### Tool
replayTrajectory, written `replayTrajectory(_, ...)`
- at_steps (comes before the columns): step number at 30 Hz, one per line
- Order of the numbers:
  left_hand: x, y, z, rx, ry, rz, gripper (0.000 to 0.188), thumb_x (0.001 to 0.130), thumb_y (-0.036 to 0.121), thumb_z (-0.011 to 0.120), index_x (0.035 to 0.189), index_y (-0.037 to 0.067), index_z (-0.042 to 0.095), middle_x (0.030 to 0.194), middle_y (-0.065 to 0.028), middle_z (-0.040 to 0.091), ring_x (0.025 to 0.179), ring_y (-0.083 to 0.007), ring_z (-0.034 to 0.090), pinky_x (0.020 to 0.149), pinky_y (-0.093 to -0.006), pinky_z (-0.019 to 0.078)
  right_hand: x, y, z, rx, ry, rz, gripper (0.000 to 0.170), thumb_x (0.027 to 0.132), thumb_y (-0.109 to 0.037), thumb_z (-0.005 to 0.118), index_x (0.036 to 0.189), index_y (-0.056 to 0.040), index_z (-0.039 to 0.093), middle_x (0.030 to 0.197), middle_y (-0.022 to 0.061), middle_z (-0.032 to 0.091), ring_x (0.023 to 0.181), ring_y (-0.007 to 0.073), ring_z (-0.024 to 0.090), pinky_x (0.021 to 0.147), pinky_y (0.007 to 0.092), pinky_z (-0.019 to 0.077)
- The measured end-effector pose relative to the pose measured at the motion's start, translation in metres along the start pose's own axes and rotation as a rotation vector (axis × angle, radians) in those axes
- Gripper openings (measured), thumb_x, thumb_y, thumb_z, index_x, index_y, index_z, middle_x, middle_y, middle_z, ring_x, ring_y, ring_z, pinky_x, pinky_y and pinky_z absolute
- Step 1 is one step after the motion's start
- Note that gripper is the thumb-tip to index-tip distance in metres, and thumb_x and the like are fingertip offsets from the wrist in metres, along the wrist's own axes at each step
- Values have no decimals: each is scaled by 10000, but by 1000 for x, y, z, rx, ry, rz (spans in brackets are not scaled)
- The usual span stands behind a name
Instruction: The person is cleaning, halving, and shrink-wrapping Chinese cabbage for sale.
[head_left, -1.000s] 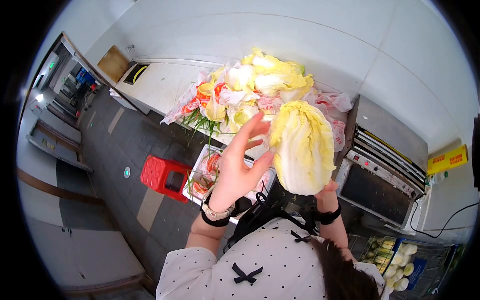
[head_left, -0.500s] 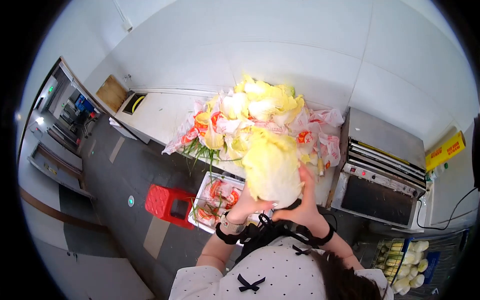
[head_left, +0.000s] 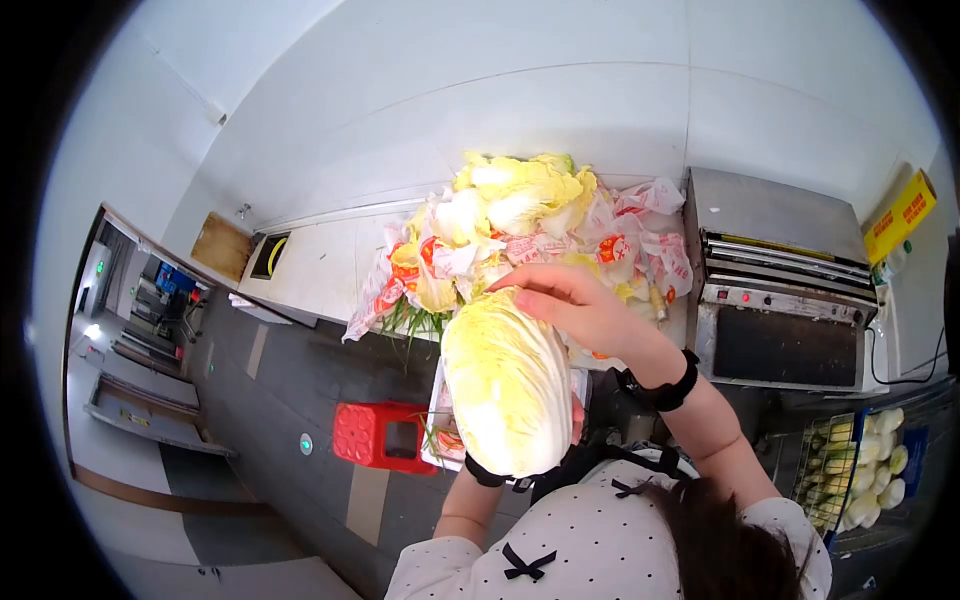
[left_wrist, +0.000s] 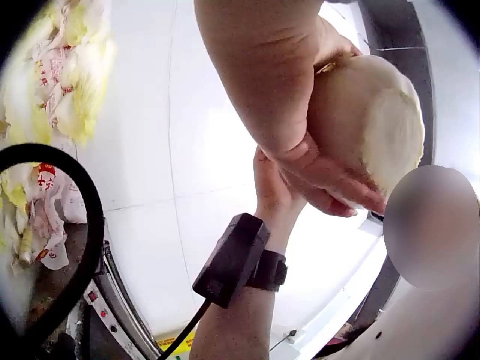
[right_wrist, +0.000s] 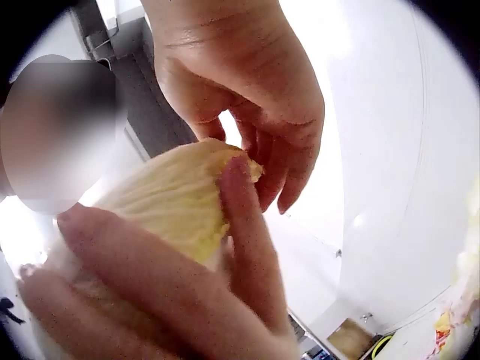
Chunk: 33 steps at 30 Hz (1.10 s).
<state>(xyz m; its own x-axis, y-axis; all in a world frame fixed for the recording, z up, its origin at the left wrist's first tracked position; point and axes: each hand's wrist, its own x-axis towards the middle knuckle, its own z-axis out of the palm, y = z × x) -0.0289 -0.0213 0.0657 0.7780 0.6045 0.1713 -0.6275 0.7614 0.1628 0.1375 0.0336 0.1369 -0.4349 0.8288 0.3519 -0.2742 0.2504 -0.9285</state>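
**Cabbage (head_left: 505, 390) in hand, handling unfinished**

The left hand (left_wrist: 304, 157) curls its fingers round the cabbage, held up in front of the worktop (head_left: 325, 260); the right hand (head_left: 580, 300) bends its fingers at the leafy tip, gripping or merely resting I cannot tell. Loose leaves (head_left: 525, 195) heaped on the worktop suggest some stripping is done; this cabbage is not yet set down. Pale heads (head_left: 875, 470) sit right of the worktop, finished or waiting unclear. Only the left wrist view shows the cut base (left_wrist: 397, 135).
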Motion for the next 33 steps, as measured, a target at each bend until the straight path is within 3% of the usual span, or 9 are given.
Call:
replayTrajectory(12, 3, -7, -5, -129, 6, 30, 850, 747, 703, 406, 1390, 184, 206, 1368, -219, 268, 1200, -511, 296, 875, -709, 292, -5, -1, -8, -39, 322, -26, 152, 811, -98, 605, 923, 4, 622, 866, 39, 620, 855, 102, 571, 766, 236, 450)
replayTrajectory(16, 8, -11, -5, 208, 64, 138, 932, 711, 779, 346, 1401, 180, 164, 1397, -181, 254, 1184, -517, 319, 884, -676, 331, -9, -3, -14, -5, 381, -5, 145, 805, -74, 603, 927, -1, 630, 844, 35, 620, 827, 93, 563, 746, 230, 447)
replayTrajectory(19, 10, -7, -8, 365, -44, 146, 1008, 656, 831, 330, 1403, 175, 164, 1406, -157, 262, 1215, -466, 318, 923, -627, 335, -13, -3, -16, 6, 370, 29, 144, 814, -64, 589, 938, -6, 632, 866, 30, 619, 823, 83, 556, 746, 223, 444)
replayTrajectory(22, 3, -10, -10, 61, 85, 282, 864, 747, 724, 362, 1388, 163, 215, 1367, -171, 323, 1174, -456, 378, 867, -639, 370, -17, -2, -18, 61, 330, 26, 143, 832, -74, 572, 946, -11, 633, 889, 22, 617, 832, 73, 550, 752, 213, 437)
replayTrajectory(25, -7, -8, -26, 274, 414, 462, 894, 733, 752, 338, 1391, 158, 224, 1382, -146, 321, 1228, -359, 366, 947, -515, 382, -20, -4, -22, 173, 248, 84, 160, 854, -78, 541, 971, -3, 620, 925, 24, 608, 863, 74, 543, 773, 214, 433)
replayTrajectory(27, -4, -10, -14, -31, 234, 292, 852, 759, 703, 373, 1385, 143, 230, 1369, -159, 336, 1172, -415, 405, 865, -607, 391, -21, -5, -26, 275, 198, 110, 182, 872, -61, 498, 1000, 16, 602, 960, 41, 597, 903, 88, 541, 803, 228, 436)
replayTrajectory(29, 1, -6, -9, -39, 128, 166, 791, 795, 647, 383, 1385, 142, 231, 1365, -146, 348, 1158, -412, 422, 876, -608, 375, -23, -6, -32, 265, 183, 136, 190, 854, -63, 531, 1008, 27, 595, 964, 50, 593, 901, 92, 539, 799, 227, 434)
replayTrajectory(31, -2, 1, -22, 248, 101, 87, 711, 842, 582, 368, 1391, 153, 228, 1370, -107, 355, 1185, -352, 417, 982, -518, 335, -25, -9, -35, 180, 159, 164, 205, 829, -71, 574, 1004, 31, 593, 958, 48, 593, 892, 90, 538, 787, 225, 435)
replayTrajectory(33, -1, 1, -30, 193, 110, 120, 738, 820, 599, 394, 1386, 153, 236, 1375, -108, 344, 1212, -358, 376, 966, -559, 323, -27, -12, -38, 21, 127, 189, 227, 795, -85, 626, 989, 30, 596, 942, 37, 597, 875, 83, 538, 764, 221, 436)
